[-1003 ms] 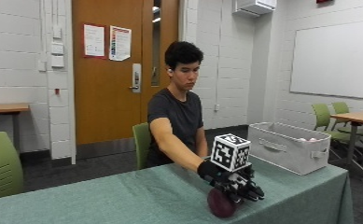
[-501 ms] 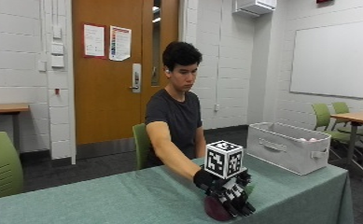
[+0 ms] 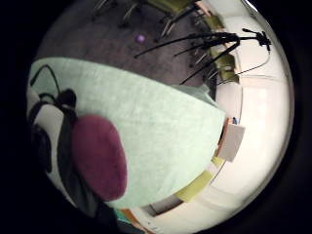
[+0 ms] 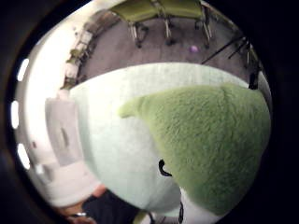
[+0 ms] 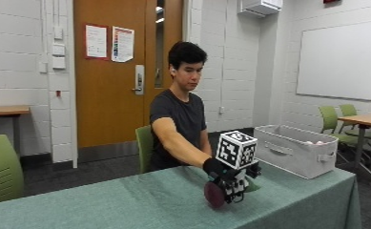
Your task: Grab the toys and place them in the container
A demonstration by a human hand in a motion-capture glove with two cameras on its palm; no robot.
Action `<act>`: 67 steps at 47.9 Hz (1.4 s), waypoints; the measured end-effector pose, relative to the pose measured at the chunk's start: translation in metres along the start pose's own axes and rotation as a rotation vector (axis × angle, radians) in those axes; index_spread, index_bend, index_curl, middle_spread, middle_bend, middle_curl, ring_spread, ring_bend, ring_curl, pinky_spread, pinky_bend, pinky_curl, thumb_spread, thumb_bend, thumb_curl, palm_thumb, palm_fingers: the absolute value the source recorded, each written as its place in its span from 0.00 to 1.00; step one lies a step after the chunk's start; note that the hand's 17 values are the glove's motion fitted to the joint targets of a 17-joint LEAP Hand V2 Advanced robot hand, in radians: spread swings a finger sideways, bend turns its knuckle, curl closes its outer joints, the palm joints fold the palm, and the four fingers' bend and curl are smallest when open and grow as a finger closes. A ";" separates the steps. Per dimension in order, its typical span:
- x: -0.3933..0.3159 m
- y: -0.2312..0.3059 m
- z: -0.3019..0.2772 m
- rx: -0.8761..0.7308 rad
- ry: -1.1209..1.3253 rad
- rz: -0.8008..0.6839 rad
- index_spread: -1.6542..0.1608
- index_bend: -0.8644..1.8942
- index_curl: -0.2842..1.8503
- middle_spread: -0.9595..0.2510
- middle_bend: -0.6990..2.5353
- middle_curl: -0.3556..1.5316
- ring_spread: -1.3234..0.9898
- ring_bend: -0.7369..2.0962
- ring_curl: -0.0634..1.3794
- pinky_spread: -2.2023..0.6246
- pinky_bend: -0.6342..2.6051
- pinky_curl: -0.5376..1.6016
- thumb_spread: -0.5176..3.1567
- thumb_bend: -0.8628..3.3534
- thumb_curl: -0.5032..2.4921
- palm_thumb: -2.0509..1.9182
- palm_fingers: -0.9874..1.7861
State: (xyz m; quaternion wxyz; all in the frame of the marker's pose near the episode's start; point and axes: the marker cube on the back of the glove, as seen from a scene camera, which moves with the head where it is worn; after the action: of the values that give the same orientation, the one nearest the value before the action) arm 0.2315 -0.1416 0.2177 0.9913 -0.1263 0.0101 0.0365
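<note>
Plush toy [image 5: 214, 194], maroon and green, in gloved right hand [image 5: 226, 177], fingers curled round it, just above green tablecloth [image 5: 108, 200]. Pick-up step apparently underway; next: carry toward white container [image 5: 296, 150], well apart.

Even indoor light fills the room, both palm views bend strongly at their rims, and close surfaces blur.

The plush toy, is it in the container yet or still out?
Out. The toy is at the gloved hand over the table, apart from the container.
</note>
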 end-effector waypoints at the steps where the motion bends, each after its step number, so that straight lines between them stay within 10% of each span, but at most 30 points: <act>1: -0.002 0.001 -0.003 -0.011 -0.008 0.000 0.72 0.46 0.37 0.48 0.42 0.44 0.37 0.58 0.34 0.64 0.34 0.40 0.40 0.25 0.33 0.65 0.84; 27: -0.146 0.046 -0.202 0.147 -0.074 -0.233 0.74 0.58 0.48 0.51 0.54 0.53 0.41 0.67 0.41 0.62 0.39 0.43 0.34 0.23 0.41 0.65 0.81; 30: -0.178 0.060 -0.231 0.203 -0.040 -0.442 0.75 0.58 0.49 0.51 0.54 0.53 0.41 0.68 0.41 0.62 0.39 0.43 0.33 0.23 0.42 0.65 0.80; 43: -0.408 0.115 -0.322 0.320 -0.180 -0.485 0.75 0.58 0.51 0.52 0.54 0.53 0.41 0.68 0.40 0.62 0.41 0.43 0.33 0.23 0.45 0.65 0.79; 55: -0.549 0.133 -0.297 0.306 -0.050 -0.499 0.75 0.58 0.53 0.52 0.54 0.53 0.41 0.69 0.40 0.62 0.41 0.43 0.32 0.22 0.48 0.65 0.79; 67: -0.494 0.099 -0.233 0.276 0.104 -0.754 0.75 0.57 0.54 0.52 0.54 0.53 0.41 0.69 0.39 0.62 0.41 0.42 0.33 0.22 0.50 0.65 0.79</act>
State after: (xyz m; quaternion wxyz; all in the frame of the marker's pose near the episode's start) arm -0.2711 -0.1392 -0.0177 0.9410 0.0116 0.0178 -0.3379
